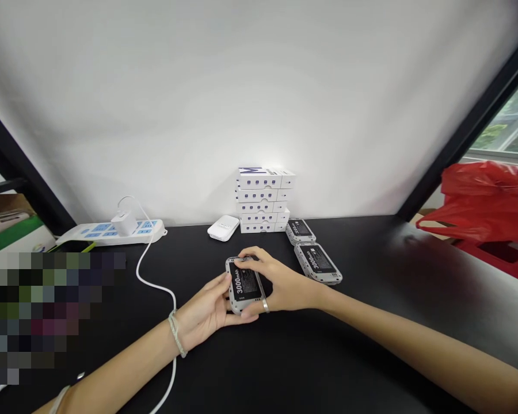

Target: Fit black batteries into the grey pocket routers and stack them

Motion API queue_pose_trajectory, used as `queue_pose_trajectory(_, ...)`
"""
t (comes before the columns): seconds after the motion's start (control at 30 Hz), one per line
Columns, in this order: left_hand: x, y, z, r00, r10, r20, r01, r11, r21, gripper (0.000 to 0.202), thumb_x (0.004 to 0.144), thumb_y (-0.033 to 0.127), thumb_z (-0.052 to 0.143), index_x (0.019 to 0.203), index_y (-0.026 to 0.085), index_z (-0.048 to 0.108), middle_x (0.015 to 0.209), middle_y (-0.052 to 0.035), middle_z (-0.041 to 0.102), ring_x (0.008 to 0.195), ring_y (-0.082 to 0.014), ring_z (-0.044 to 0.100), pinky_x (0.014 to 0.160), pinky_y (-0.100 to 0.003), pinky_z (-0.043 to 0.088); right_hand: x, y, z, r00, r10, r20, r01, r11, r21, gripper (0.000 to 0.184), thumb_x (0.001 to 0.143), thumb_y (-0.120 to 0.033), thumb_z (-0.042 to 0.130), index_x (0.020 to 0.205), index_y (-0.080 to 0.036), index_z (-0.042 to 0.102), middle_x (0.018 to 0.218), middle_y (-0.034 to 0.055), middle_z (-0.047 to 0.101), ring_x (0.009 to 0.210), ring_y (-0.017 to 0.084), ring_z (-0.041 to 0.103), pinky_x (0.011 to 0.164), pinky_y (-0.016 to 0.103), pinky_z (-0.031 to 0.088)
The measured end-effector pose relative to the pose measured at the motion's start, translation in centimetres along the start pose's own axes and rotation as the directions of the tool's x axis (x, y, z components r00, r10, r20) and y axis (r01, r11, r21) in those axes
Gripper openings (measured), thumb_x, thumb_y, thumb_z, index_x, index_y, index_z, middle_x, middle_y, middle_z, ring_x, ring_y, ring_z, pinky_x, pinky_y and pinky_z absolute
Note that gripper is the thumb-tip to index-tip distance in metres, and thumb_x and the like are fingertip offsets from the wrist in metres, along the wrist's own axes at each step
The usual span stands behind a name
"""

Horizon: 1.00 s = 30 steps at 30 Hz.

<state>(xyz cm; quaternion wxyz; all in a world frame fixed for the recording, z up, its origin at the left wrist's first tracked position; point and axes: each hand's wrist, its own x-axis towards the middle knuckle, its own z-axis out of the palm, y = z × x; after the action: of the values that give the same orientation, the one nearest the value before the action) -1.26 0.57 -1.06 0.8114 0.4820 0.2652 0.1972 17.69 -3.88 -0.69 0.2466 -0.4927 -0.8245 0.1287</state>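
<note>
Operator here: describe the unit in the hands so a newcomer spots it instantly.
On the black table, in front of the stack of white boxes, find the grey-edged battery unit with a black 3000mAh label. A similar unit and another behind it lie to the right; only this one sits between the left hand and right hand.

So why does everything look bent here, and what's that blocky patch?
In the head view, the wide lens makes the black posts lean inward; glare whitens the wall above the stacked boxes; a pixelated patch hides the lower left; the left hand, right hand and 3000mAh battery pack look sharp.
</note>
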Motion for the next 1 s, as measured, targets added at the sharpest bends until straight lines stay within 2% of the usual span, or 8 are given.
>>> queue_pose_trajectory(0.13, -0.1, 0.2, 0.4, 1.000, 0.011, -0.009, -0.011, 1.000, 0.028, 0.039, 0.079, 0.045, 0.046, 0.113, 0.027, 0.048, 0.118, -0.0071, 0.057, 0.108, -0.0227, 0.056, 0.107, -0.060, 0.037, -0.2, -0.8, 0.4, 0.999, 0.028, 0.022, -0.025, 0.993, -0.119, 0.094, 0.061, -0.057, 0.065, 0.138, -0.020, 0.027, 0.134, 0.0078, 0.016, 0.128, 0.017, 0.020, 0.111, 0.032, 0.031)
queue_pose_trajectory(0.2, -0.1, 0.4, 0.6, 1.000, 0.005, 0.005, -0.005, 0.999, 0.046, 0.040, 0.078, 0.046, 0.046, 0.114, 0.027, 0.048, 0.119, -0.0071, 0.056, 0.109, -0.0235, 0.055, 0.109, -0.060, 0.035, -0.2, -1.3, 0.0, 0.998, 0.059, 0.006, -0.057, 0.988, -0.143, 0.093, 0.060, -0.056, 0.066, 0.136, -0.018, 0.030, 0.132, 0.0089, 0.019, 0.125, 0.017, 0.025, 0.107, 0.032, 0.035)
queue_pose_trajectory(0.3, -0.2, 0.6, 0.8, 0.997, -0.018, 0.074, 0.015, 0.999, 0.047, 0.045, 0.077, 0.051, 0.045, 0.115, 0.026, 0.048, 0.120, -0.0077, 0.056, 0.113, -0.0252, 0.053, 0.113, -0.058, 0.029, -0.6, -1.9, -1.6, 0.997, 0.049, -0.056, -0.055, 0.993, -0.109, 0.088, 0.055, -0.056, 0.068, 0.128, -0.018, 0.036, 0.124, 0.0076, 0.031, 0.116, 0.012, 0.034, 0.098, 0.025, 0.042)
queue_pose_trajectory(0.37, -0.2, 0.7, 0.6, 0.993, -0.050, 0.109, 0.048, 0.999, 0.025, 0.051, 0.076, 0.055, 0.043, 0.118, 0.027, 0.045, 0.118, -0.0083, 0.057, 0.116, -0.0257, 0.052, 0.116, -0.055, 0.026, -1.2, -1.6, -3.7, 0.994, 0.079, -0.079, -0.087, 0.991, -0.098, 0.086, 0.053, -0.058, 0.068, 0.125, -0.020, 0.038, 0.120, 0.0058, 0.035, 0.109, 0.010, 0.039, 0.092, 0.021, 0.044)
queue_pose_trajectory(0.47, -0.1, 0.7, 0.4, 0.989, -0.094, 0.116, 0.095, 0.996, 0.000, 0.056, 0.074, 0.059, 0.043, 0.122, 0.029, 0.040, 0.117, -0.0087, 0.058, 0.117, -0.0260, 0.051, 0.117, -0.054, 0.022, -2.5, 0.5, -7.6, 0.974, 0.213, -0.075, -0.222, 0.965, -0.141, 0.089, 0.051, -0.063, 0.067, 0.125, -0.022, 0.037, 0.120, 0.0044, 0.037, 0.103, 0.009, 0.044, 0.089, 0.022, 0.044)
queue_pose_trajectory(0.63, 0.1, 0.7, 0.3, 0.988, -0.115, 0.105, 0.116, 0.993, 0.004, 0.054, 0.075, 0.057, 0.043, 0.120, 0.027, 0.043, 0.119, -0.0100, 0.057, 0.118, -0.0269, 0.051, 0.117, -0.054, 0.022, -4.2, 7.2, -12.7, 0.913, 0.391, -0.118, -0.407, 0.897, -0.171, 0.084, 0.054, -0.062, 0.065, 0.123, -0.021, 0.040, 0.123, 0.0043, 0.037, 0.109, 0.012, 0.042, 0.097, 0.025, 0.040)
queue_pose_trajectory(0.8, 0.3, 0.8, 0.2, 0.987, -0.122, 0.105, 0.121, 0.993, 0.013, 0.054, 0.076, 0.056, 0.041, 0.120, 0.025, 0.044, 0.119, -0.0107, 0.057, 0.119, -0.0273, 0.050, 0.116, -0.054, 0.021, -3.2, 12.0, -13.3, 0.891, 0.444, -0.093, -0.454, 0.880, -0.139, 0.088, 0.051, -0.061, 0.067, 0.124, -0.019, 0.039, 0.124, 0.0062, 0.036, 0.109, 0.012, 0.042, 0.098, 0.027, 0.039)
queue_pose_trajectory(1.0, 0.4, 0.8, 0.0, 0.985, -0.134, 0.108, 0.133, 0.991, 0.019, 0.055, 0.076, 0.056, 0.040, 0.120, 0.024, 0.044, 0.118, -0.0115, 0.057, 0.120, -0.0274, 0.049, 0.117, -0.053, 0.020, -2.0, 12.5, -12.6, 0.904, 0.427, -0.027, -0.427, 0.894, -0.138, 0.085, 0.051, -0.062, 0.067, 0.121, -0.022, 0.043, 0.124, 0.0034, 0.036, 0.111, 0.013, 0.041, 0.098, 0.026, 0.040)
